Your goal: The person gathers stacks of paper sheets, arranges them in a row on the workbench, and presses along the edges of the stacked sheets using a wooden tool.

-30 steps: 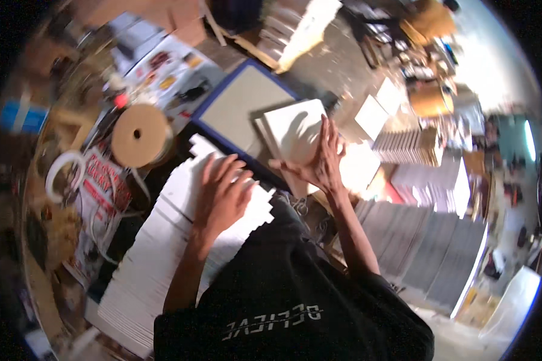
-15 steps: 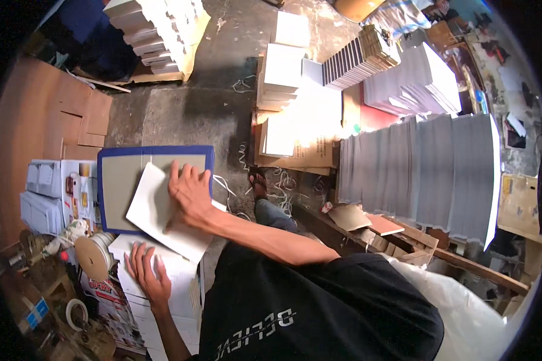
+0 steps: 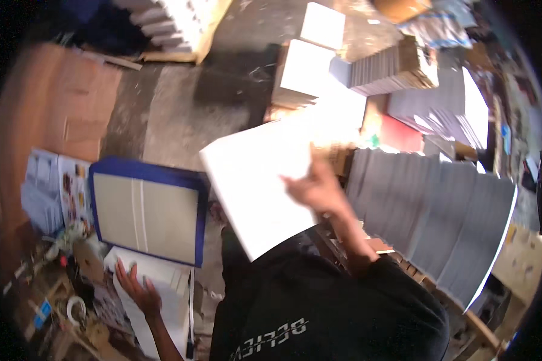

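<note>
A white book block (image 3: 253, 186) is lifted in front of me, gripped at its right side by my right hand (image 3: 322, 189), which is smeared by motion. To the left lies an open book cover (image 3: 168, 210) with blue edges, grey boards and a pale strip down its middle. Just below that cover, my left hand (image 3: 140, 292) rests with fingers apart on the top of a white paper stack (image 3: 170, 280), holding nothing.
At the back right, white book blocks (image 3: 307, 69) stand near a row of dark-striped books (image 3: 376, 69). Long piles of grey-edged sheets (image 3: 427, 210) fill the right side. Wooden boards (image 3: 66, 102) and paper stacks (image 3: 41, 186) stand at the left.
My right hand has lifted the white book block off the grey-boarded cover and carried it to the right. The bare cover now shows. My left hand stays at the white stack.
</note>
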A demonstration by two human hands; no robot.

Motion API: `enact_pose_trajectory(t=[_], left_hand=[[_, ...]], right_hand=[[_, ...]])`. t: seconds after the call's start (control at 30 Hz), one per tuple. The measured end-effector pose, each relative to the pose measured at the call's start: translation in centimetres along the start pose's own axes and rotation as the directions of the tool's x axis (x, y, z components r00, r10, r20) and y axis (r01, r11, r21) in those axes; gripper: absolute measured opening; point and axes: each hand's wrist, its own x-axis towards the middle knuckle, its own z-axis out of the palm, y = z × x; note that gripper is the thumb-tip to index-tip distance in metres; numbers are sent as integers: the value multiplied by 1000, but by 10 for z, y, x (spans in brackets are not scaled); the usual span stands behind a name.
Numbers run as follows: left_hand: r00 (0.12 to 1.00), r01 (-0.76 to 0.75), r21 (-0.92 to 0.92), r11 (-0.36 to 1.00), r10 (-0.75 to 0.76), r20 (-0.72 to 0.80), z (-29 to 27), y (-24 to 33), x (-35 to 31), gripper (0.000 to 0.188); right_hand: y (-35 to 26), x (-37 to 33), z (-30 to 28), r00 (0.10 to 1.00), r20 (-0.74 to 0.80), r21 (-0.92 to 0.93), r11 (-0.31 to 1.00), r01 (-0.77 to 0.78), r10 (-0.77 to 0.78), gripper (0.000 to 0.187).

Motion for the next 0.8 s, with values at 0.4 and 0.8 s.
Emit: enact_pose_trajectory(t=[0.4, 0.8], left_hand=[[991, 94, 38, 995, -97, 94, 1, -1, -6, 52], [982, 172, 27, 985, -174, 80, -3, -1, -5, 48]], right_hand=[[432, 100, -176, 851, -448, 13, 954, -300, 274, 84], [290, 168, -50, 964, -157, -228, 942, -246, 213, 69]])
